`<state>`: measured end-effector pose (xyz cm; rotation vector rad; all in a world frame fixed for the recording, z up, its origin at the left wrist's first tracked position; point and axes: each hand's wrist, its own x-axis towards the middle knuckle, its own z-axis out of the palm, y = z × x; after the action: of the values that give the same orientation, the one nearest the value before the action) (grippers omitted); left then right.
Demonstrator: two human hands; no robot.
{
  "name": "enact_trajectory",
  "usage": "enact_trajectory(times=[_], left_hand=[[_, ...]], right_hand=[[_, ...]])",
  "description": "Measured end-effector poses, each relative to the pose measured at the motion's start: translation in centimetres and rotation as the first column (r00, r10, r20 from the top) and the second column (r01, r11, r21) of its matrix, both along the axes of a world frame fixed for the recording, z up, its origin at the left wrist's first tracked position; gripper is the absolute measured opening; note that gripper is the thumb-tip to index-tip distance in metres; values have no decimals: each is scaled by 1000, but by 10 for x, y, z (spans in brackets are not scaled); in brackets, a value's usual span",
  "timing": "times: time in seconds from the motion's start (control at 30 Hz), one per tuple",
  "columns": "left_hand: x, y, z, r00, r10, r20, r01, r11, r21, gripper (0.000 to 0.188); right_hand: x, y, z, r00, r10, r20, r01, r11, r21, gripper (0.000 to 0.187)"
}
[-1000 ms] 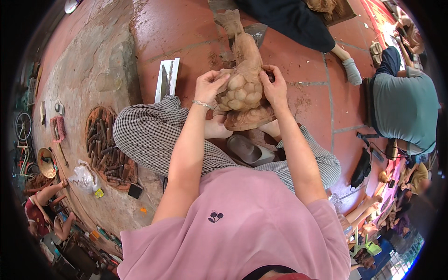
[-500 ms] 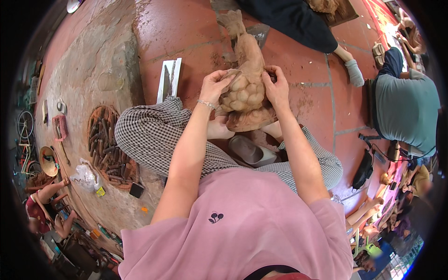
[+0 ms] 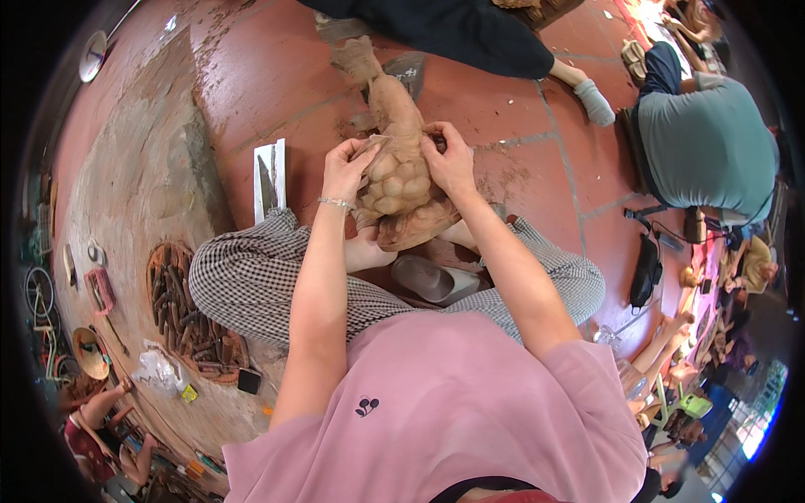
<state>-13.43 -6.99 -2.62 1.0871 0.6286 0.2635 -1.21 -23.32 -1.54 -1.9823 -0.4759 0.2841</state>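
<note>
Between my bent legs stands a light brown wooden carving (image 3: 398, 180), with a cluster of rounded bumps on its body, a long narrower upper part and a broader base. My left hand (image 3: 345, 170) is closed at its left side, pinching a thin brownish sheet (image 3: 377, 144) against the wood above the bumps. The sheet's exact kind is hard to make out. My right hand (image 3: 449, 159) grips the carving's right side, thumb toward the bumps and fingers bent over the edge. The base rests near my feet.
Left of my knee lies a white angled strip (image 3: 270, 172). A round tray of chisel-like tools (image 3: 180, 298), a dark phone-like slab (image 3: 249, 381) and a plastic bag (image 3: 159, 371) lie farther left. A grey slipper (image 3: 423, 279) sits between my legs. Another person's dark-trousered leg (image 3: 453, 38) stretches ahead.
The whole scene has shifted left in the picture as the view turned slightly. Both hands stay at about the same places on the carving, which leans a little more to the left.
</note>
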Motion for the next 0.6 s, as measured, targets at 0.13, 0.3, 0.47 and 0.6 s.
enact_trajectory(times=[0.13, 0.3, 0.47, 0.6], left_hand=[[-4, -9, 9, 998, 65, -3, -65, 998, 14, 13], [-34, 2, -17, 994, 47, 102, -33, 991, -126, 11], [-21, -6, -9, 991, 109, 78, -110, 994, 8, 5], [-27, -16, 4, 998, 57, 34, -61, 991, 122, 29]], right_hand=[[-3, -4, 14, 999, 41, -28, -41, 999, 16, 27], [-2, -4, 10, 999, 39, -2, -39, 999, 23, 28], [2, -1, -4, 998, 9, 63, -14, 996, 83, 27], [2, -1, -6, 973, -30, 231, 3, 994, 113, 23]])
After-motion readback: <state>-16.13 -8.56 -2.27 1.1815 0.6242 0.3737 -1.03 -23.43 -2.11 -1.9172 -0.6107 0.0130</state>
